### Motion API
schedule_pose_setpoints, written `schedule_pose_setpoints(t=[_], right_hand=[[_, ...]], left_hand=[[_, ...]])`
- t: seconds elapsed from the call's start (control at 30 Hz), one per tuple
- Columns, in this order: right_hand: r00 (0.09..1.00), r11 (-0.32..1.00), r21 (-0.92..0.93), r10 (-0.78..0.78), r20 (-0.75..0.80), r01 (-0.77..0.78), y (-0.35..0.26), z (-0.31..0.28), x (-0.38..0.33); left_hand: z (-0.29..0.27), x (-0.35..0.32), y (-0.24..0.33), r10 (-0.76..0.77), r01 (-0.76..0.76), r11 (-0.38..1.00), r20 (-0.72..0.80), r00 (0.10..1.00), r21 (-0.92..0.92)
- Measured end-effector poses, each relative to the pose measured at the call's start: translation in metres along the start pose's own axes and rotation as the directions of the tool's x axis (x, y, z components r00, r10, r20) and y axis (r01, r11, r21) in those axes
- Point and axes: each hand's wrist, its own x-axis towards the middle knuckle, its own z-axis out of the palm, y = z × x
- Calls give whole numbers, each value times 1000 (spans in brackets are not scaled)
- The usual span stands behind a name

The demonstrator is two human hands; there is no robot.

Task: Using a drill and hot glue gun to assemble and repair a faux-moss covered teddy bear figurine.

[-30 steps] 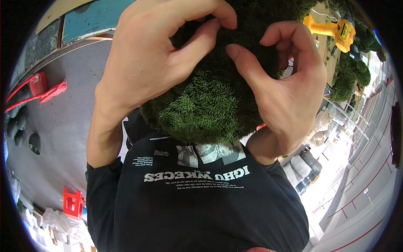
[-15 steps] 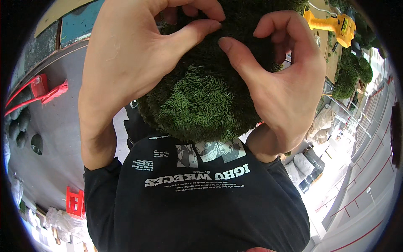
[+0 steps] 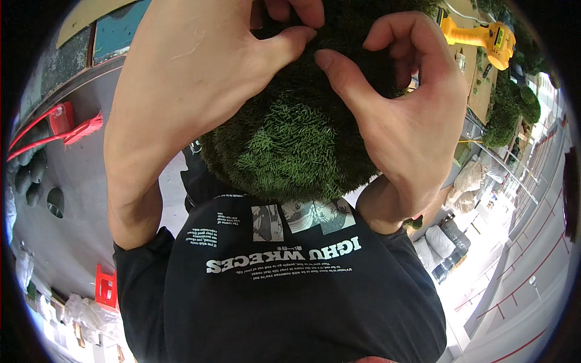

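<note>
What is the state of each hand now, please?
Left hand: thumb and forefinger close together; whether it holds anything cannot be told.
Right hand: open, thumb and forefinger apart, at the green foliage.

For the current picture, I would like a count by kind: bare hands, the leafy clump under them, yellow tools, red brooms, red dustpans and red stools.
Left hand and right hand: 2
Leafy clump: 1
Yellow tool: 1
Red broom: 1
Red dustpan: 1
Red stool: 1
Total: 7
</note>
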Motion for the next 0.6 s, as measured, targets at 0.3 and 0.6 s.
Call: schedule_pose_setpoints(t=[0.3,0.6], right_hand=[[1000,999,-42,-26,-16,25,2,-1,0],[981,983,-4,-183,-61,183,17,3,-2]], left_hand=[[3,1,-13,-42,42,992,3,999,-117],[16,-7,-42,54,-68,955,-56,997,-287]])
